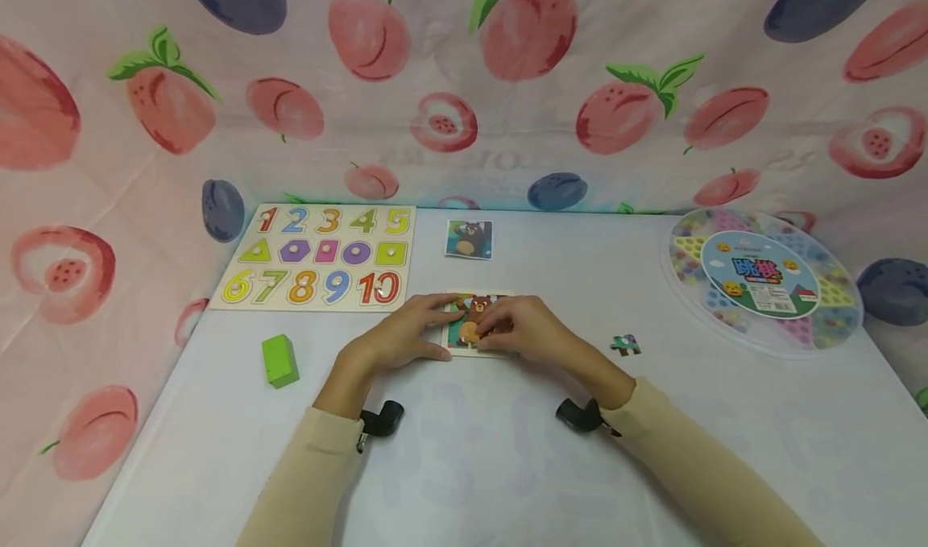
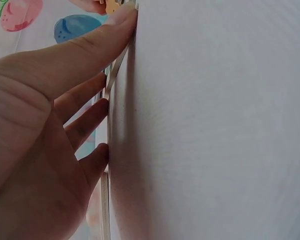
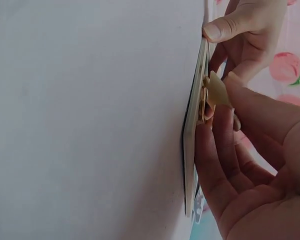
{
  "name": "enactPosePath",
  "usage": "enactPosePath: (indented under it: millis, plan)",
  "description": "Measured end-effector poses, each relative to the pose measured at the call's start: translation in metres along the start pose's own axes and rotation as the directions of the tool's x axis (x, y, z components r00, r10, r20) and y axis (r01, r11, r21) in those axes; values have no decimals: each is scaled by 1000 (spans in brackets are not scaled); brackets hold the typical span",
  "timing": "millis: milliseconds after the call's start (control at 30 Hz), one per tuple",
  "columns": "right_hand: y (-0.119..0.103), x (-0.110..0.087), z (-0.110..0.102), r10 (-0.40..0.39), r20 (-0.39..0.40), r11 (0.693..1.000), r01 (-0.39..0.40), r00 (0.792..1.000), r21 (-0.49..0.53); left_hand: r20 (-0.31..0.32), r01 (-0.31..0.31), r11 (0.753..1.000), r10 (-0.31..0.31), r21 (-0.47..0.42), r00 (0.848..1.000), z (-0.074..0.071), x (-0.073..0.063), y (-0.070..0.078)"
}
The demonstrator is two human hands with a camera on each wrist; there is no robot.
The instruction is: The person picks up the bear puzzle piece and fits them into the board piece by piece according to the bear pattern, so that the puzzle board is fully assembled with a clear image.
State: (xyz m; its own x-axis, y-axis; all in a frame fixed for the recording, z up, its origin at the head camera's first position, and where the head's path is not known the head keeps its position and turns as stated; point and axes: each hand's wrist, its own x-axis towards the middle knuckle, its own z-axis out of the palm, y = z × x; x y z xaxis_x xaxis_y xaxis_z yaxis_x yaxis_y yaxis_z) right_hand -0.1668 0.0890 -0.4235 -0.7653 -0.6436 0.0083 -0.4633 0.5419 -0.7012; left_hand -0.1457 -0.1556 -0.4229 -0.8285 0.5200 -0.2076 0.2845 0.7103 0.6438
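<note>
A bear puzzle board [image 1: 458, 353] lies flat at mid-table, its picture partly covered by both hands. My left hand [image 1: 403, 331] rests at the board's left side, thumb by the near corner and forefinger along the far edge, fingers fairly straight. From the right, my right hand [image 1: 532, 331] reaches over the board. Its thumb and fingers pinch a small jigsaw piece [image 3: 218, 91], tilted up just above the board surface in the right wrist view. Another jigsaw piece [image 1: 625, 345], green and dark, lies on the table beyond the right wrist.
A number-and-shape peg board [image 1: 312, 271] sits at the back left, with a green block [image 1: 279, 361] in front of it. A bear picture card [image 1: 468, 240] lies behind the puzzle. A round, clear-lidded game box [image 1: 761, 277] stands at the back right, before the fruit-print curtain [image 1: 507, 160].
</note>
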Motion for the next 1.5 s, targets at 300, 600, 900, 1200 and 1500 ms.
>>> enactPosePath:
  millis: [300, 600, 900, 1200, 1500]
  plan:
    - [-5, 2, 1, 56, 16, 998, -56, 998, -11, 6, 11, 1000, -11, -23, 1000, 1, 0, 0]
    - [-5, 6, 2, 112, 35, 992, -110, 993, -67, 4, 12, 1000, -11, -19, 1000, 0, 0, -1]
    - [-5, 11, -1, 172, 59, 981, -166, 983, -104, -5, 0, 1000, 0, -22, 1000, 0, 1, 0]
    - [-9, 12, -3, 177, 90, 977, -163, 980, -139, 3, 17, 1000, -16, -24, 1000, 0, 0, 1]
    - [-8, 13, -3, 173, 95, 977, -158, 980, -144, -3, 11, 1000, -11, -29, 1000, -1, -1, 3]
